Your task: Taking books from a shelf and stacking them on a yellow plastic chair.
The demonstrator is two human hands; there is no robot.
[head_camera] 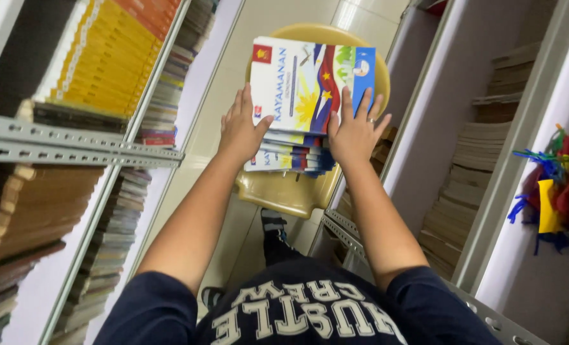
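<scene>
A stack of thin books (310, 83) with white, blue, red and yellow covers rests on the seat of a yellow plastic chair (284, 191) below me. My left hand (241, 128) presses against the stack's left side, fingers spread along the edge. Flat on the top cover near its right corner lies my right hand (354, 131), a ring on one finger. Both hands grip the pile between them. The lower books are fanned slightly out of line.
Metal shelving (73, 144) on the left holds rows of yellow and dark book spines. Shelves on the right hold stacked paper bundles (476, 160) and coloured paper flags (556, 185). A narrow tiled aisle (284, 19) runs between them; my foot (273, 223) stands by the chair.
</scene>
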